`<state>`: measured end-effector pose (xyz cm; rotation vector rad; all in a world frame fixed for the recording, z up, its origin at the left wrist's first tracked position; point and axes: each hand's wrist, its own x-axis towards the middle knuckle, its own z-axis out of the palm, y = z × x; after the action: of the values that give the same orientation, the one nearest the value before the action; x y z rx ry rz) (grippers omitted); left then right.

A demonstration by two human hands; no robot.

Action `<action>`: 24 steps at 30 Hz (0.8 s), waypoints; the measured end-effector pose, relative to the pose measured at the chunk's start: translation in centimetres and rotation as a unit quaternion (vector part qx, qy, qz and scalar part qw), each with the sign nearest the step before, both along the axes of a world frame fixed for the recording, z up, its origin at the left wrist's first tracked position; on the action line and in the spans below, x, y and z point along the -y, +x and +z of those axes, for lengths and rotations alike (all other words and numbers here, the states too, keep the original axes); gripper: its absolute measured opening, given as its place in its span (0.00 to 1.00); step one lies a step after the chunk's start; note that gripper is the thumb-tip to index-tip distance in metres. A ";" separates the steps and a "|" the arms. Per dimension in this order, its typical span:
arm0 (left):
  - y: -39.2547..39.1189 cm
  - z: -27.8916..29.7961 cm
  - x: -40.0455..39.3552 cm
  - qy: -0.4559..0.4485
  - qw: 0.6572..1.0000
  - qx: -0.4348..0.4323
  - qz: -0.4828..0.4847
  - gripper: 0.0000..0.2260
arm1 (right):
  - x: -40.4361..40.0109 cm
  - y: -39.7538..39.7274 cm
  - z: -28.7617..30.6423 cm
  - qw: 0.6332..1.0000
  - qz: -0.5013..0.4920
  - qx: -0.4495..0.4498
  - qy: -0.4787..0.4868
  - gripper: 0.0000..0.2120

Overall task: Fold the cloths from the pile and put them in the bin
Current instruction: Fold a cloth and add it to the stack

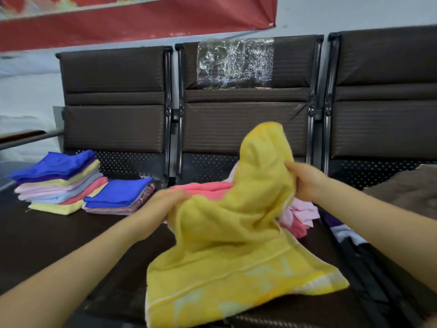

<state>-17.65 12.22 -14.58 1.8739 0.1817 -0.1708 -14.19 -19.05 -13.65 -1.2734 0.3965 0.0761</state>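
Note:
A yellow towel (pixel 236 233) hangs in the air between my hands, its lower edge with a pale pattern draping onto the dark bench seat (pixel 47 233). My left hand (pixel 165 202) grips its left edge. My right hand (pixel 305 181) grips its right side, and a loop of towel stands up above it. Behind the towel lies the pile of unfolded pink and red cloths (pixel 300 214), partly hidden. No bin is in view.
Two stacks of folded cloths sit at the left of the seat: a tall one topped with blue (pixel 59 183) and a lower one topped with blue (pixel 120 194). Dark chair backs (pixel 246 124) stand behind. A brown cushion (pixel 406 188) lies at the right.

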 end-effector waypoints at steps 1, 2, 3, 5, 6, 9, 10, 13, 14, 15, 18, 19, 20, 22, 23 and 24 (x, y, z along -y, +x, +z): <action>-0.3 -1.0 0.7 0.049 0.997 -0.033 -0.043 0.17 | 1.5 -0.6 -1.6 0.998 -0.003 -0.052 -0.035 0.17; -0.8 -1.7 1.2 0.103 0.987 -0.048 -0.111 0.21 | 2.7 -1.1 -2.9 0.994 -0.005 -0.091 -0.061 0.17; -1.4 -2.3 1.8 0.164 0.967 -0.056 -0.186 0.23 | 3.7 -1.7 -3.8 0.990 -0.002 -0.116 -0.082 0.15; -2.0 -3.3 2.7 0.247 0.928 -0.069 -0.271 0.22 | 5.3 -3.3 -4.9 0.985 0.008 -0.135 -0.111 0.08; -2.1 -3.5 3.1 0.239 0.927 -0.078 -0.279 0.19 | 5.7 -4.0 -5.2 0.981 0.017 -0.146 -0.125 0.07; -0.1 -5.0 4.2 0.215 0.944 -0.043 -0.248 0.17 | 7.0 -5.6 -6.4 0.975 0.051 -0.158 -0.146 0.12; 0.6 -5.5 4.6 0.204 0.950 -0.036 -0.232 0.16 | 7.1 -6.0 -6.9 0.972 0.068 -0.162 -0.155 0.14; 1.7 -6.2 6.8 0.206 0.954 0.006 -0.219 0.12 | 7.7 -6.5 -8.7 0.956 0.097 -0.173 -0.216 0.13; 2.2 -6.6 7.7 0.193 0.955 0.021 -0.223 0.11 | 7.8 -6.4 -9.1 0.949 0.100 -0.170 -0.245 0.14; 2.5 -6.8 8.5 0.168 0.959 0.026 -0.226 0.10 | 8.0 -6.3 -9.4 0.942 0.101 -0.165 -0.274 0.15; 3.2 -7.1 10.9 0.011 0.978 -0.005 -0.210 0.07 | 8.0 -5.8 -9.4 0.941 0.092 -0.138 -0.293 0.14; 3.5 -6.9 11.6 -0.042 0.979 -0.020 -0.200 0.09 | 8.1 -5.6 -9.2 0.951 0.086 -0.126 -0.268 0.13; 3.8 -6.8 12.1 -0.078 0.978 -0.031 -0.189 0.09 | 8.0 -5.5 -9.0 0.963 0.078 -0.121 -0.229 0.14; 4.2 -6.4 12.9 -0.093 0.979 -0.036 -0.180 0.06 | 8.0 -5.1 -8.6 0.976 0.073 -0.136 -0.151 0.17; 4.5 -6.6 13.1 -0.078 0.980 -0.028 -0.178 0.09 | 8.0 -5.0 -8.6 0.977 0.075 -0.153 -0.127 0.18; 4.7 -6.7 13.4 -0.062 0.982 -0.018 -0.179 0.11 | 8.0 -4.8 -8.8 0.976 0.074 -0.170 -0.117 0.18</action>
<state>-12.92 -1.17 -21.24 1.7666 -0.1421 -0.4525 -19.01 -27.08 -22.43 -1.5268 0.6183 0.3880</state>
